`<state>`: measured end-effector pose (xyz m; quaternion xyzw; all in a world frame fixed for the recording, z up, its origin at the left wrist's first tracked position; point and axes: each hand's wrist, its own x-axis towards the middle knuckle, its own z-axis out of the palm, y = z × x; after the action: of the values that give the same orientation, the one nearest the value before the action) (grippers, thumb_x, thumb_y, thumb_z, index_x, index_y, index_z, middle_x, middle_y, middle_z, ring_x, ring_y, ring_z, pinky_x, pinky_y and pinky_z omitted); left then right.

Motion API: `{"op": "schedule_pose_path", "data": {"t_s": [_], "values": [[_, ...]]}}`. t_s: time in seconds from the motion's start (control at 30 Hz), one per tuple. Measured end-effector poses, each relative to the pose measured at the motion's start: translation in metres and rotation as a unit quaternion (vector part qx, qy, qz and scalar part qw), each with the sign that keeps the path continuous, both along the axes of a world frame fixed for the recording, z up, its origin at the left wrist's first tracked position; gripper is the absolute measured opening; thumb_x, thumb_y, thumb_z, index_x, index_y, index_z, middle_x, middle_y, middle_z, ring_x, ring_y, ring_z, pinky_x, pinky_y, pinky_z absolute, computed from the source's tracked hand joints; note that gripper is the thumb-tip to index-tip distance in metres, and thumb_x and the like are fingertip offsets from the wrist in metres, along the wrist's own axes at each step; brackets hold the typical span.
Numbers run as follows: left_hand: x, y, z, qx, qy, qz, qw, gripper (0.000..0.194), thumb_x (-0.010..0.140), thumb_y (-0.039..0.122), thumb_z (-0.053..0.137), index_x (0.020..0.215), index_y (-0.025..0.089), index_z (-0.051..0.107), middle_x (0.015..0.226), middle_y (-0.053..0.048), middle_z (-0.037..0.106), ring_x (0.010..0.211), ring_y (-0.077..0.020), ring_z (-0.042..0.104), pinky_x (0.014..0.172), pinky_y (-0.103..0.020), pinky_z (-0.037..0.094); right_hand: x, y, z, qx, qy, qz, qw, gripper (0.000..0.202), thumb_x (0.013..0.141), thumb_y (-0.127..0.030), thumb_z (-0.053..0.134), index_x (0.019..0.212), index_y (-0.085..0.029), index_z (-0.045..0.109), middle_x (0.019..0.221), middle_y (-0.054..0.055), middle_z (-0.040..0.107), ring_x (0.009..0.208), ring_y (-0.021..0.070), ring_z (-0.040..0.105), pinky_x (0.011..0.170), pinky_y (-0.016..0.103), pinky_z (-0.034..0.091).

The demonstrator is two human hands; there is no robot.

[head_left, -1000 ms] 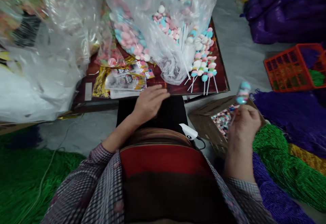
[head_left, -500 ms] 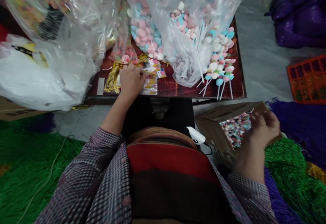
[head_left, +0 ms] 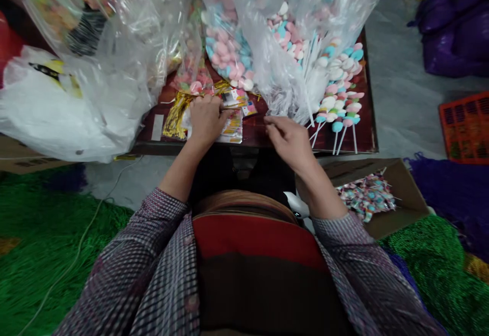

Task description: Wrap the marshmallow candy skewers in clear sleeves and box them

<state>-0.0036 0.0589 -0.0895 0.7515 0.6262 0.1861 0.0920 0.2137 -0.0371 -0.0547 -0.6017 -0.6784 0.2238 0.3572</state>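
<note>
My left hand (head_left: 207, 117) lies on a stack of printed clear packets (head_left: 232, 127) near the table's front edge, its thumb stretched out to the right. Its fingertips reach toward a bundle of gold ties (head_left: 176, 117), and some of the packets are hidden under the palm. My right hand (head_left: 289, 140) hovers at the table's edge, fingers loosely bent and apart, with nothing visible in them. Just right of it are marshmallow skewers (head_left: 338, 102) in pink, white and blue, their white sticks pointing toward me.
Clear bags of marshmallows (head_left: 229, 53) and of colourful sweets (head_left: 69, 0) stand across the back. A white plastic bag (head_left: 76, 112) fills the left. Below the table on the right, a cardboard box (head_left: 410, 198) holds wrapped sweets. An orange crate (head_left: 466, 127) sits on the floor.
My right hand has moved left and up from over the cardboard box to the table's edge. My left hand has stayed on the packets. The view has shifted slightly.
</note>
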Motion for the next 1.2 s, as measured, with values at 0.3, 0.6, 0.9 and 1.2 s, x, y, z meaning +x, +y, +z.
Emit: {"op": "schedule_pose_path", "data": {"t_s": [0.3,0.6,0.9,1.2], "values": [[0.001,0.014,-0.011,0.005,-0.076,-0.005,0.997,0.008,0.088,0.029,0.069,0.085,0.022,0.066,0.097,-0.013,0.072,0.11,-0.0336,0.06,0.093,-0.044,0.042,-0.039,0.067,-0.032,-0.038,-0.218,0.005,0.975,0.026,0.097,-0.019,0.05,0.106,-0.013,0.073,0.11,0.017,0.071,0.102,0.0293,0.065,0.091,0.043,0.053],[0.005,0.023,-0.014,0.002,-0.126,0.005,0.992,0.006,0.085,0.021,0.064,0.087,0.022,0.069,0.094,-0.014,0.072,0.099,-0.032,0.065,0.088,-0.047,0.044,-0.029,0.052,-0.031,-0.023,-0.228,0.003,0.973,0.027,0.101,-0.023,0.044,0.1,-0.016,0.07,0.104,0.016,0.071,0.097,0.0267,0.066,0.083,0.037,0.05],[0.004,0.01,0.001,0.059,-0.187,-0.089,0.977,0.033,0.1,0.048,0.054,0.088,0.022,0.07,0.092,-0.009,0.071,0.108,-0.0265,0.063,0.096,-0.04,0.045,-0.006,0.021,-0.029,0.13,-0.146,-0.044,0.98,0.02,0.1,-0.024,0.048,0.097,-0.019,0.067,0.093,0.01,0.075,0.088,0.0225,0.071,0.08,0.035,0.055],[0.012,-0.034,0.039,-0.115,-0.382,-0.203,0.894,0.034,0.093,0.049,0.063,0.086,0.018,0.073,0.081,-0.001,0.072,0.076,-0.0131,0.061,0.074,-0.027,0.048,-0.008,0.013,-0.025,0.114,0.096,-0.025,0.988,0.017,0.1,-0.035,0.056,0.109,-0.024,0.066,0.104,0.005,0.074,0.096,0.0179,0.071,0.089,0.037,0.06]]}}
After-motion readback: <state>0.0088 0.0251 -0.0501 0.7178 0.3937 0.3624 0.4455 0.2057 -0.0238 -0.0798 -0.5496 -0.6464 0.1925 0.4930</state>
